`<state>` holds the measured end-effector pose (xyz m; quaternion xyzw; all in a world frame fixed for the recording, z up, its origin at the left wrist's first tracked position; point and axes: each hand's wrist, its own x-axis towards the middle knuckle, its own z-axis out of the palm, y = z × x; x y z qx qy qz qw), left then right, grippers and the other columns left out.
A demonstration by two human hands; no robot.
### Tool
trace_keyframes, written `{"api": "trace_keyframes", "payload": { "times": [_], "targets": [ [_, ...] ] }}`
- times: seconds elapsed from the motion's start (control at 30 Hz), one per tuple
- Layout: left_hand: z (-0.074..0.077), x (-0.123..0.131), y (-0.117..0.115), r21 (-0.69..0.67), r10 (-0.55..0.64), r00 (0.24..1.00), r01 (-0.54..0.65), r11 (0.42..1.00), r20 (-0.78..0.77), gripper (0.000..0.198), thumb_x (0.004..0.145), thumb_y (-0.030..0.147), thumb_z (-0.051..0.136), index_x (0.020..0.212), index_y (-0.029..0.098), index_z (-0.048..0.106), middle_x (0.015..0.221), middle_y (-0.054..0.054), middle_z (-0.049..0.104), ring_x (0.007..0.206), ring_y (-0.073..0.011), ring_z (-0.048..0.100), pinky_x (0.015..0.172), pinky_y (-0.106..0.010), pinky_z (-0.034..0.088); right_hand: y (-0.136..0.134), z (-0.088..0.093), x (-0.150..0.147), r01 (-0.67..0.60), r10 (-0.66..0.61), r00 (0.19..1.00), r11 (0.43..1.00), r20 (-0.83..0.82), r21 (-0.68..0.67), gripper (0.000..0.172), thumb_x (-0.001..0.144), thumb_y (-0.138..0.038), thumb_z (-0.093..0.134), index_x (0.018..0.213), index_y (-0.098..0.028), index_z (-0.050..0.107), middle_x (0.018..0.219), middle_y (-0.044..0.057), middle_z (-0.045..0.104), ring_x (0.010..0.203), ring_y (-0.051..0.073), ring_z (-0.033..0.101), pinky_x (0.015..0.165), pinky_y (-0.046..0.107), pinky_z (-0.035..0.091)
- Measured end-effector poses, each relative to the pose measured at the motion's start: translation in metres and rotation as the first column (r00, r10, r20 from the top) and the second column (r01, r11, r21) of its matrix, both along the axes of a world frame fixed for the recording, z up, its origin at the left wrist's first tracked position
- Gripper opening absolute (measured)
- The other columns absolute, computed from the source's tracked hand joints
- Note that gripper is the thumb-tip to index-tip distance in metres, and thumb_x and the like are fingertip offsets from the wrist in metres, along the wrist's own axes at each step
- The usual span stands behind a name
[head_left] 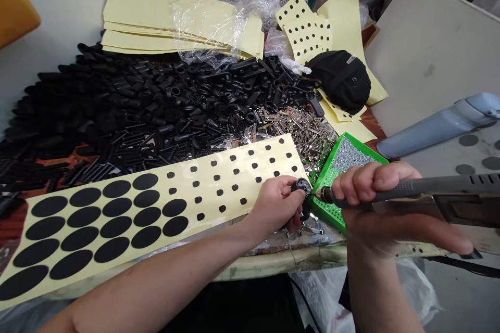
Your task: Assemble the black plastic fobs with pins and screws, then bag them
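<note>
Nearest the camera, the left hand [275, 203] is pinching a small black round part [301, 186] between thumb and fingertips, holding it just above the table's front edge with its round face turned up and to the right. The right hand [371, 187] is wrapping its fingers tightly around an electric screwdriver [429, 190]. The tool's long axis is lying almost level, running from the right edge of the view toward the left. Its tip is pointing left and meeting the part.

Just behind and under the tip, a green tray [330, 216] is sitting tilted. To its left, a long yellow sticker sheet [219, 182] is stretching across the table, carrying black ovals [113, 218] and smaller dots.

Beyond it, a wide pile of black plastic parts [156, 109] is spreading out, with metal screws [308, 132] heaped beside it. Farther back, a stack of yellow sheets [156, 10] and a black pouch [339, 78] are lying.
</note>
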<state>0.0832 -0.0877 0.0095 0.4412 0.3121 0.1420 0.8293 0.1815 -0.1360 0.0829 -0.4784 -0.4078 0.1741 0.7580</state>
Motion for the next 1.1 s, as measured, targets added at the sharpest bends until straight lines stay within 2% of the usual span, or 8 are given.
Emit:
{"api": "trace_keyframes", "payload": {
  "times": [0.17,0.4,0.57,0.7,0.8,0.93,1.0,1.1],
  "targets": [
    [0.004,-0.001,0.001,-0.01,0.027,1.0,-0.027,1.0,-0.013,0.003,0.077,0.015,0.054,0.08,0.015,0.056,0.049,0.006,0.054,0.029,-0.0087,0.05,0.025,-0.016,0.037,-0.001,-0.004,0.001,-0.042,0.042,0.999,0.999,-0.014,-0.017,0.06,0.049,-0.075,0.071,0.059,-0.021,0.046,0.044,-0.01,0.038,0.033,0.006,0.032,0.033,0.021,0.033],
    [0.005,-0.003,-0.001,-0.068,0.047,0.999,-0.048,0.997,-0.02,0.004,0.075,0.014,0.053,0.077,0.014,0.056,0.046,0.005,0.054,0.027,-0.0092,0.048,0.023,-0.016,0.035,-0.003,-0.01,0.003,-0.128,0.125,0.989,0.991,-0.078,-0.034,0.046,0.06,-0.057,0.078,0.064,-0.021,0.05,0.048,-0.01,0.041,0.037,0.006,0.036,0.037,0.021,0.035],
    [0.005,-0.003,-0.002,-0.045,0.049,0.998,-0.05,0.998,-0.032,0.005,0.075,0.013,0.054,0.077,0.014,0.058,0.044,0.006,0.052,0.027,-0.0088,0.047,0.024,-0.016,0.034,0.001,-0.015,-0.001,-0.112,0.105,0.99,0.992,-0.095,-0.065,0.051,0.055,-0.064,0.077,0.064,-0.022,0.049,0.048,-0.01,0.039,0.036,0.005,0.033,0.036,0.021,0.033],
    [0.006,-0.002,-0.001,-0.001,0.049,0.997,-0.049,0.999,-0.067,0.007,0.076,0.013,0.054,0.082,0.014,0.058,0.043,0.008,0.051,0.028,-0.0087,0.047,0.025,-0.016,0.037,0.004,-0.016,-0.002,-0.058,0.048,0.988,0.996,-0.144,-0.062,0.059,0.045,-0.07,0.077,0.063,-0.022,0.049,0.046,-0.011,0.039,0.036,0.005,0.032,0.036,0.021,0.03],
    [0.007,-0.003,0.002,0.031,0.026,0.994,-0.023,0.999,-0.108,0.01,0.077,0.014,0.055,0.087,0.014,0.058,0.044,0.008,0.05,0.029,-0.0088,0.047,0.026,-0.017,0.037,0.0,-0.008,0.007,-0.042,0.03,0.986,0.997,-0.163,-0.07,0.065,0.036,-0.078,0.072,0.06,-0.022,0.048,0.043,-0.011,0.036,0.034,0.005,0.03,0.034,0.021,0.027],
    [0.01,-0.004,0.006,0.051,0.038,0.994,-0.033,0.998,-0.103,0.017,0.08,0.016,0.054,0.096,0.013,0.056,0.048,0.006,0.053,0.031,-0.0089,0.049,0.027,-0.017,0.037,-0.018,-0.001,0.029,0.139,-0.139,0.989,0.99,-0.058,-0.001,0.065,0.037,-0.078,0.071,0.058,-0.021,0.048,0.042,-0.011,0.034,0.034,0.004,0.027,0.034,0.021,0.025],
    [0.011,-0.004,0.006,0.05,0.041,0.996,-0.037,0.998,-0.079,0.016,0.08,0.017,0.053,0.096,0.012,0.056,0.049,0.006,0.053,0.032,-0.0089,0.05,0.027,-0.017,0.037,-0.028,-0.006,0.038,0.209,-0.21,0.977,0.978,-0.032,-0.01,0.063,0.04,-0.076,0.073,0.061,-0.021,0.05,0.043,-0.01,0.037,0.035,0.005,0.031,0.035,0.021,0.027],
    [0.011,-0.003,0.004,0.045,0.03,0.999,-0.028,0.999,-0.044,0.012,0.08,0.019,0.054,0.089,0.013,0.057,0.053,0.004,0.054,0.035,-0.0093,0.052,0.028,-0.018,0.04,-0.038,-0.023,0.043,0.236,-0.241,0.969,0.968,-0.061,-0.089,0.062,0.042,-0.073,0.076,0.065,-0.02,0.052,0.046,-0.009,0.042,0.038,0.006,0.036,0.038,0.021,0.029]
  ]
}}
